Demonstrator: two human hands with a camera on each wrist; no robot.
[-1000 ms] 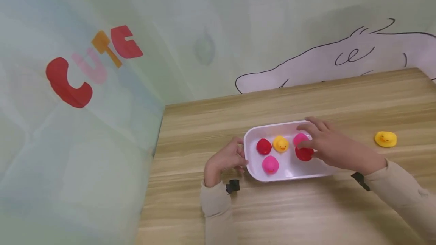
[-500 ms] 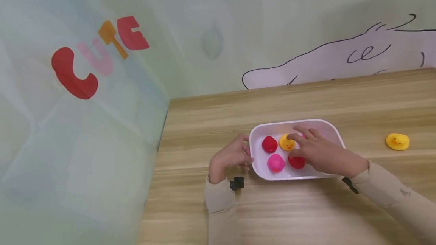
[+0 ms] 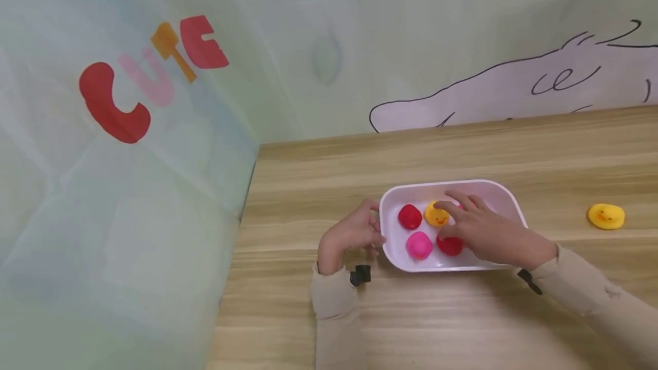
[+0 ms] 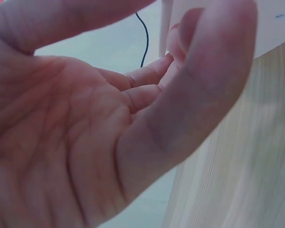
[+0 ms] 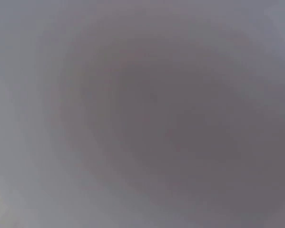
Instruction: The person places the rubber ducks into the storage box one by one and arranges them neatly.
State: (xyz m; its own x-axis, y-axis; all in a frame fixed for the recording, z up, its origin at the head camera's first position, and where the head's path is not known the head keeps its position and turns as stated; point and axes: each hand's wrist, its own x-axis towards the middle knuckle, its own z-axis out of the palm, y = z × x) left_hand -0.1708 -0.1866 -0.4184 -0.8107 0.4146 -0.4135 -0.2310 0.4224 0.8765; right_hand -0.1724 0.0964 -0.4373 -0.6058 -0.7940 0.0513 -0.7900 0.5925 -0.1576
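Note:
In the head view, a white tray (image 3: 493, 187) holds several small rubber ducks. At its left end my left hand (image 3: 352, 233) holds the rim, thumb toward the near side; the left wrist view shows the palm and curved fingers (image 4: 152, 76) against the white wall. Over the tray's right half, my right hand (image 3: 485, 233) pinches a red duck (image 3: 450, 247), its thumb hidden. Another finger is at the yellow duck (image 3: 436, 216). To the left lie a second red duck (image 3: 409, 217) and a pink duck (image 3: 419, 245). A pink one is mostly covered by the hand.
A yellow duck (image 3: 606, 216) sits on the wooden table (image 3: 319, 176), right of the tray. Walls with printed drawings and coloured letters stand behind and at the left. The right wrist view is a grey blur.
My right hand has moved left within the tray, and the red duck has shifted left beside the pink one. Since half a second ago both hands stay nearly still. The head view has shifted slightly.

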